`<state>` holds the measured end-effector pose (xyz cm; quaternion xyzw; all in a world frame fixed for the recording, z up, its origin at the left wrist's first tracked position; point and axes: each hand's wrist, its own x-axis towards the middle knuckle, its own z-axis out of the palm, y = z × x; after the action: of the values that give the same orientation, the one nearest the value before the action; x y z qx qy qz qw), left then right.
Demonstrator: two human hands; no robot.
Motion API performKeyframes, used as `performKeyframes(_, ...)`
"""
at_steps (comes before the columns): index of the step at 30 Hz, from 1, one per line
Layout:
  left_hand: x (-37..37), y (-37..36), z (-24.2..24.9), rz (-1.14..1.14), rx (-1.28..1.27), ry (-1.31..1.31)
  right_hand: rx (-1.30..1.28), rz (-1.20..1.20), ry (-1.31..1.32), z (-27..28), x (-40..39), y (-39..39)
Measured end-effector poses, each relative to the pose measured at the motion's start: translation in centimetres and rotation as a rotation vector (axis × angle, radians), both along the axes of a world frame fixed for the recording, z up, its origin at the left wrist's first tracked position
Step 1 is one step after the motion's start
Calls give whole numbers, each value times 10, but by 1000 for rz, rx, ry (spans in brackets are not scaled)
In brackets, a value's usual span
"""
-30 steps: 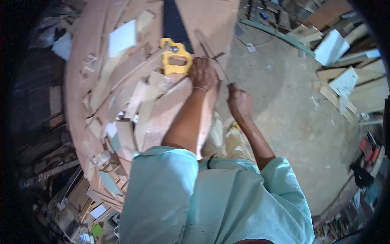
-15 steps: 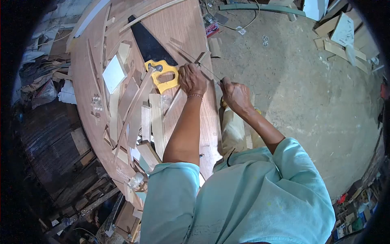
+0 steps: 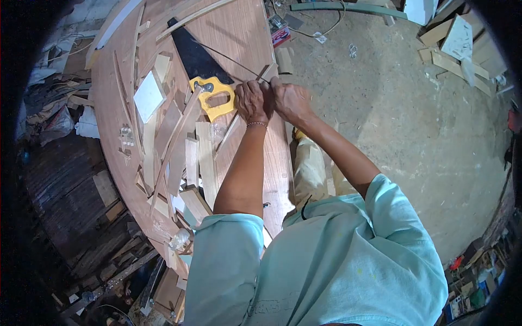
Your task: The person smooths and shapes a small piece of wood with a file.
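Note:
My left hand (image 3: 253, 103) is closed near the right edge of the wooden table, its curled fingers pressed on a small wood strip (image 3: 266, 71) whose far end shows past the knuckles. Right beside it, my right hand (image 3: 293, 103) grips the near end of a long, thin, dark rod-like tool (image 3: 231, 58). That tool lies across the wood strip and slants out over the tabletop to the upper left; its exact kind is too slim to make out. A handsaw with a yellow handle (image 3: 216, 111) and black blade lies just left of my left hand.
Several wood offcuts (image 3: 206, 157) and strips cover the table's (image 3: 277, 157) left and middle. A white diamond-shaped piece (image 3: 149, 98) lies among them. On the concrete floor (image 3: 391, 136) to the right, boards (image 3: 454, 68) are piled at the back.
My right hand has moved up and left, close against my left hand, pushing the thin tool farther out over the table. My left hand stays on the wood strip.

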<state>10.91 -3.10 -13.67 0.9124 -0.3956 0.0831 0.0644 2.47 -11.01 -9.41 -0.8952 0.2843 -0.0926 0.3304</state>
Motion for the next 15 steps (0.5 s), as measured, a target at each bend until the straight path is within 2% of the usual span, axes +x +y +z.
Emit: performKeyframes(15, -3, -4, 11, -28, -65, -9, -18, -13, -43, -12, 3, 4)
